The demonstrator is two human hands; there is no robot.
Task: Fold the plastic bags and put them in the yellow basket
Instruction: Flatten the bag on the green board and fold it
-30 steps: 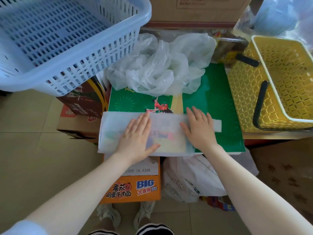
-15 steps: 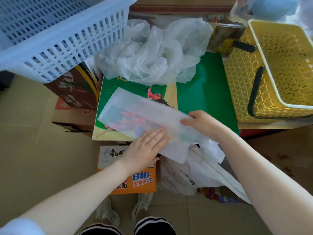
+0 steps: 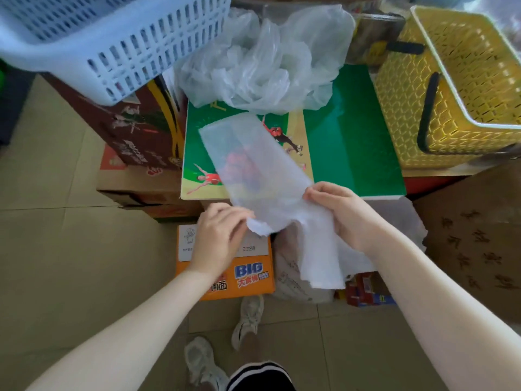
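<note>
A flattened translucent white plastic bag (image 3: 253, 167) lies lengthwise across the green box top (image 3: 352, 142), its near end hanging over the front edge with the handles drooping down. My left hand (image 3: 220, 235) pinches the bag's near left corner. My right hand (image 3: 338, 210) grips the near right edge. A heap of crumpled clear plastic bags (image 3: 267, 60) sits at the back of the box. The yellow basket (image 3: 456, 88) with black handles stands to the right, tilted, with nothing visible inside.
A pale blue slotted basket (image 3: 112, 38) rests on a brown carton at upper left. An orange noodle carton (image 3: 225, 266) and a white bag lie on the floor below the box edge. Cardboard stands at the right. My feet are on the tiled floor.
The bag lay crosswise under both flat palms; it has been turned lengthwise and pulled toward me. Both hands have moved to its near end and closed on it.
</note>
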